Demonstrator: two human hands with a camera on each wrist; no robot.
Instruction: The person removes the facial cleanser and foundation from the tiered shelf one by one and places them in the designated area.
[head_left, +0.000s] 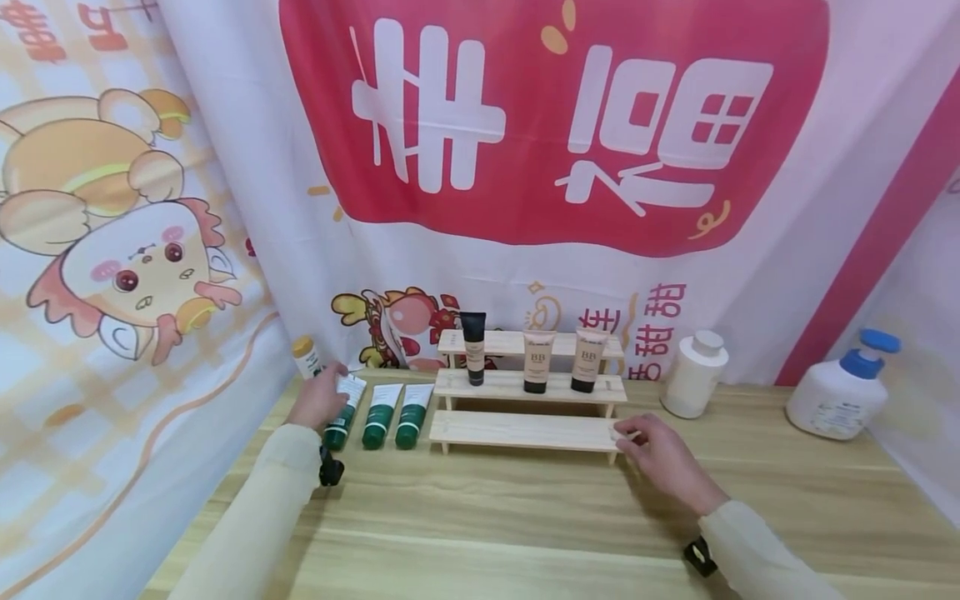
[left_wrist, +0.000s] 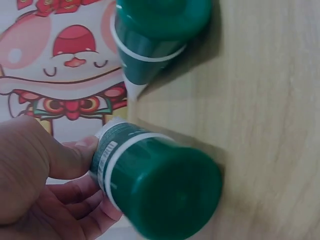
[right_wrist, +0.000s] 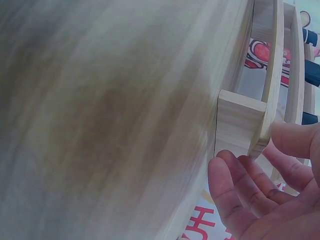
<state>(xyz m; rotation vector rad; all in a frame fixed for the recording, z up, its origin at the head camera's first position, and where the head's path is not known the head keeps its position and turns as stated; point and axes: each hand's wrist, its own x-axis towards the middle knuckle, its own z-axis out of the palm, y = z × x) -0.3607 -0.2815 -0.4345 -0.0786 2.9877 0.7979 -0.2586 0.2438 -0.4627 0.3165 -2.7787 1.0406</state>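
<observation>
My left hand (head_left: 318, 398) holds a green and white squeeze tube (left_wrist: 150, 175) near its white end, thumb on one side and fingers on the other. The tube's green cap faces the left wrist camera. Two matching tubes (head_left: 381, 417) lie in a row just to its right on the table. My right hand (head_left: 660, 454) pinches the right end of the bottom step of a wooden tiered rack (head_left: 525, 432), thumb at the board's edge in the right wrist view. One black tube (head_left: 474, 346) and two beige BB cream tubes (head_left: 537, 360) stand on the rack's middle step.
A yellow-capped container (head_left: 304, 354) stands behind my left hand. To the right of the rack are a white bottle (head_left: 694, 375) and a white pump bottle (head_left: 840, 396) with a blue top. A printed curtain (head_left: 525, 267) hangs behind the wooden table (head_left: 480, 517).
</observation>
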